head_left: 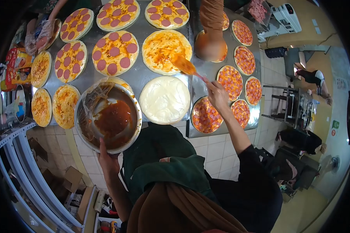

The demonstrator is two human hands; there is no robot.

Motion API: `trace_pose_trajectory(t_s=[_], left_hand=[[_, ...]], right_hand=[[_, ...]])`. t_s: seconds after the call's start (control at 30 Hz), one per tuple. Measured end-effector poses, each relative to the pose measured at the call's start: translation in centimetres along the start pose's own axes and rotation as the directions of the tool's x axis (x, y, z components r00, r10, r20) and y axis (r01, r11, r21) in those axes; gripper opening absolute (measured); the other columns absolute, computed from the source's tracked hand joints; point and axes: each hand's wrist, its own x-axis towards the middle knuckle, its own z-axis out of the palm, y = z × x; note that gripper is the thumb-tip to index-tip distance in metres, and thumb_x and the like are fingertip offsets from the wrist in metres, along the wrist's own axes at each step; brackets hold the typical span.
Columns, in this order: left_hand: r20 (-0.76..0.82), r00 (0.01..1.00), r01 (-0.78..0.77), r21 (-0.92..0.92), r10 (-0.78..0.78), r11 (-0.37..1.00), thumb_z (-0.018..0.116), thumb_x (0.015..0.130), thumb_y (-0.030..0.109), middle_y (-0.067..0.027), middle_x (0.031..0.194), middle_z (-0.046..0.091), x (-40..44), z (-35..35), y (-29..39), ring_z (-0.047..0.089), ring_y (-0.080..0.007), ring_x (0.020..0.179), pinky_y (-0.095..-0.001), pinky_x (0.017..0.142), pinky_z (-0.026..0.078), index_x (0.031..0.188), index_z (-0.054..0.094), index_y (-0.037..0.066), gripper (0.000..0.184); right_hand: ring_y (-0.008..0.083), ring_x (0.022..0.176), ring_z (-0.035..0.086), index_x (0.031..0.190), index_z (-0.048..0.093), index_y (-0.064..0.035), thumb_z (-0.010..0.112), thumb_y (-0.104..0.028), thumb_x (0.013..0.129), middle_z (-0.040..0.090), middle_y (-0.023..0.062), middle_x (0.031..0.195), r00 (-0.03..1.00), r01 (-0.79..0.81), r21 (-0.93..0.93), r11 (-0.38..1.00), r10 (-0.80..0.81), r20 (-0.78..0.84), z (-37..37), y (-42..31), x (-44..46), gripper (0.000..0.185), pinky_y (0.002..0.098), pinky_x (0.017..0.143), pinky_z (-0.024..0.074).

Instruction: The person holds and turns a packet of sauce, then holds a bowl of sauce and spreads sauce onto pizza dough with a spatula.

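My left hand (108,157) grips the lower rim of a round metal bowl (139,116), tilted towards me. Red sauce (113,118) pools inside, and clear plastic wrap (92,103) clings to the bowl's left side. In my right hand (217,93) is a spatula (186,66), its head coated in orange sauce. The spatula head meets the right edge of a sauced pizza base (163,48); whether it presses down is unclear. Directly below lies a plain white dough round (165,99). The bowl partly covers another round behind it.
Several pepperoni-topped pizzas (114,53) fill the metal table's far left. Diced-meat pizzas (229,81) lie on the right table (200,83). A co-worker's gloved hands (44,33) hold a pizza at upper left. Another person's brown sleeve (212,17) reaches in from the top. Metal shelving (17,163) stands lower left.
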Motion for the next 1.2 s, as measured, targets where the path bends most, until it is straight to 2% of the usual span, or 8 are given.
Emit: trace_pose_trajectory(t_s=[0.17, 0.33, 0.43, 0.6, 0.7, 0.93, 1.03, 1.2], left_hand=[[-0.033, 0.999, -0.01, -0.021, 0.009, 1.0, 0.052, 0.092, 0.029, -0.0148, 0.13, 0.043, 0.2, -0.5, -0.6, 0.051, -0.0277, 0.114, -0.0435, 0.084, 0.053, 0.137, 0.026, 0.006, 0.056], [-0.037, 0.999, -0.011, -0.004, 0.011, 1.0, 0.052, 0.092, 0.029, -0.0145, 0.129, 0.043, 0.0, 0.2, -0.5, 0.051, -0.028, 0.114, -0.044, 0.084, 0.053, 0.137, 0.026, 0.007, 0.056], [-0.036, 0.999, -0.011, -0.006, 0.011, 1.0, 0.053, 0.092, 0.029, -0.016, 0.13, 0.043, -0.2, 0.3, -0.5, 0.051, -0.0291, 0.115, -0.0442, 0.089, 0.05, 0.134, 0.03, 0.002, 0.056], [-0.03, 1.0, 0.002, -0.043, -0.003, 0.999, 0.053, 0.092, 0.028, -0.0161, 0.128, 0.044, 0.3, 0.4, -0.9, 0.053, -0.0285, 0.111, -0.044, 0.084, 0.054, 0.135, 0.028, 0.005, 0.055], [-0.024, 1.0, -0.002, -0.026, 0.001, 1.0, 0.053, 0.091, 0.028, -0.0164, 0.128, 0.044, 0.2, 0.7, -0.8, 0.053, -0.0288, 0.111, -0.0438, 0.083, 0.054, 0.135, 0.028, 0.004, 0.055], [-0.023, 1.0, 0.0, -0.037, 0.0, 0.999, 0.054, 0.091, 0.028, -0.0165, 0.128, 0.044, 0.2, 0.6, -0.7, 0.054, -0.0289, 0.11, -0.0433, 0.081, 0.055, 0.135, 0.028, 0.004, 0.057], [-0.04, 0.999, -0.004, -0.036, 0.003, 0.999, 0.054, 0.091, 0.028, -0.0164, 0.128, 0.044, 0.5, 0.6, -0.8, 0.053, -0.0287, 0.111, -0.0431, 0.081, 0.055, 0.135, 0.027, 0.004, 0.057], [-0.05, 0.999, -0.014, -0.047, 0.012, 0.999, 0.054, 0.091, 0.028, -0.0165, 0.13, 0.043, 0.3, 0.6, -0.5, 0.052, -0.029, 0.112, -0.0435, 0.082, 0.055, 0.136, 0.026, 0.005, 0.058]], right_hand=[[0.0238, 0.062, 0.057, 0.112, 0.064, -0.0189, 0.059, -0.001, 0.075, 0.054, 0.0052, 0.071, 0.999, 0.007, -0.007, 1.0, -0.007, -0.046, -2.0, 0.8, 2.5, 0.041, 0.0345, 0.053, 0.047], [0.0207, 0.067, 0.057, 0.115, 0.062, -0.021, 0.058, -0.001, 0.074, 0.056, 0.0037, 0.075, 0.944, 0.33, -0.011, 0.944, -0.33, 0.029, -0.5, 0.1, 3.8, 0.046, 0.0328, 0.056, 0.0483], [0.0204, 0.066, 0.057, 0.117, 0.061, -0.0214, 0.058, -0.001, 0.074, 0.056, 0.0037, 0.075, 0.969, 0.238, -0.123, 0.964, -0.226, 0.103, -2.6, 3.2, 3.2, 0.048, 0.0325, 0.056, 0.0487], [0.0204, 0.069, 0.057, 0.116, 0.062, -0.0211, 0.057, 0.0, 0.072, 0.057, 0.0051, 0.076, 0.933, 0.359, 0.04, 0.933, -0.359, 0.014, -1.9, 1.1, 5.2, 0.049, 0.0316, 0.057, 0.0488], [0.0202, 0.069, 0.057, 0.116, 0.062, -0.0213, 0.058, 0.001, 0.07, 0.057, 0.0047, 0.076, 0.904, 0.421, -0.101, 0.901, -0.409, 0.121, -1.6, -1.2, 4.8, 0.052, 0.0316, 0.059, 0.0489], [0.0187, 0.068, 0.057, 0.118, 0.06, -0.0224, 0.058, 0.001, 0.068, 0.056, 0.002, 0.076, 0.937, 0.347, -0.209, 0.914, -0.346, 0.044, -5.0, 4.8, 3.5, 0.055, 0.0308, 0.058, 0.0489], [0.0186, 0.067, 0.057, 0.118, 0.06, -0.0221, 0.059, 0.0, 0.07, 0.056, 0.0024, 0.076, 0.925, 0.38, -0.087, 0.921, -0.38, 0.019, -3.5, 2.3, 4.7, 0.053, 0.031, 0.057, 0.0487], [0.0188, 0.066, 0.058, 0.116, 0.062, -0.0204, 0.059, -0.006, 0.079, 0.06, 0.0034, 0.076, 0.934, 0.35, -0.195, 0.916, -0.324, 0.153, -3.8, 3.8, 4.8, 0.04, 0.0306, 0.056, 0.048]])
